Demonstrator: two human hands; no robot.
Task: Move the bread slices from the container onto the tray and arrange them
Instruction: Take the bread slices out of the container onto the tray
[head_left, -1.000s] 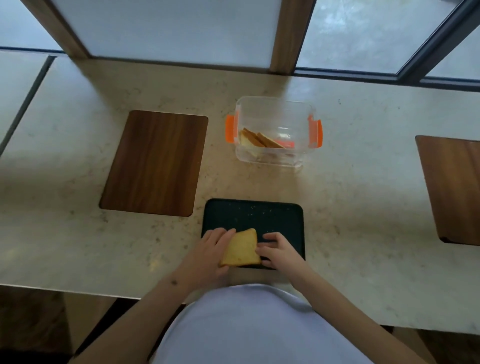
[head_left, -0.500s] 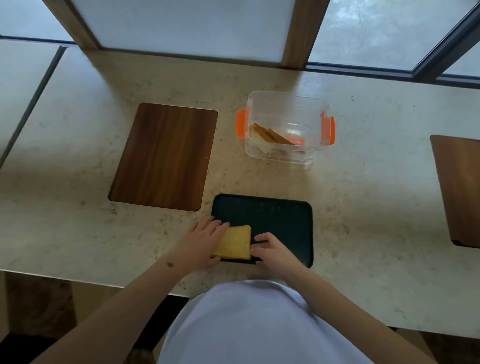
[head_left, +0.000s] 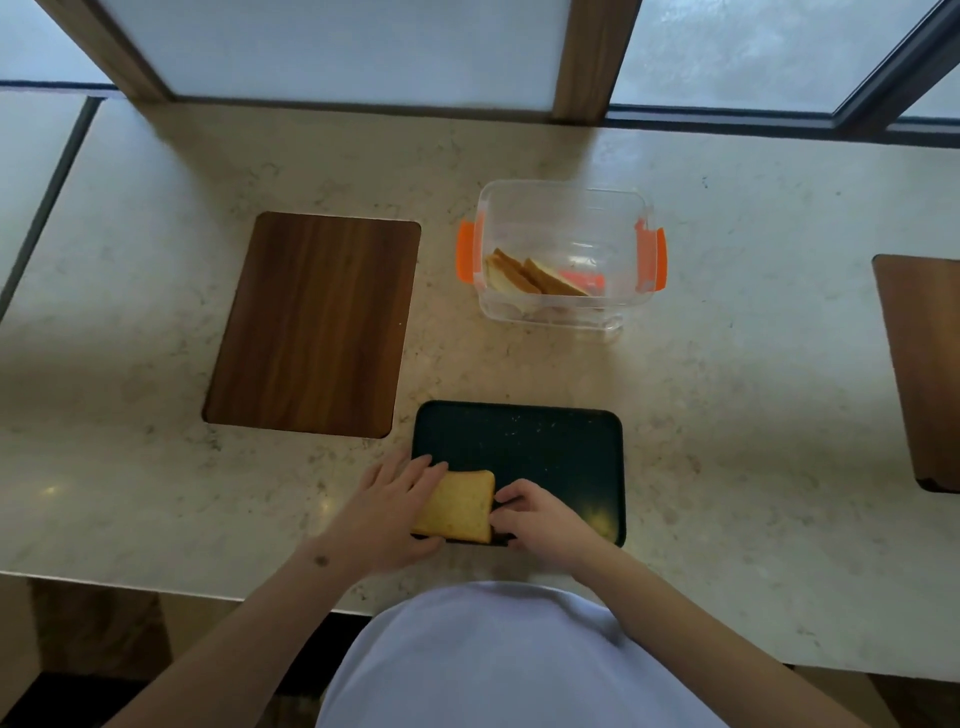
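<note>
A dark rectangular tray (head_left: 550, 447) lies on the counter just in front of me. One bread slice (head_left: 457, 505) rests flat in its near left corner. My left hand (head_left: 387, 512) holds the slice's left edge, fingers spread along it. On the slice's right edge my right hand (head_left: 540, 517) presses with curled fingertips. Behind the tray stands a clear plastic container (head_left: 563, 208) with orange clips, and a few more bread slices (head_left: 535, 278) lean inside it.
A wooden board (head_left: 314, 325) is set in the pale stone counter left of the container. Another wooden board (head_left: 922, 364) shows at the right edge. Window frames run along the counter's far side. Crumbs dot the tray.
The slice has settled flatter and squarer in the tray's near left corner, with both hands still at its edges. My head has shifted slightly.
</note>
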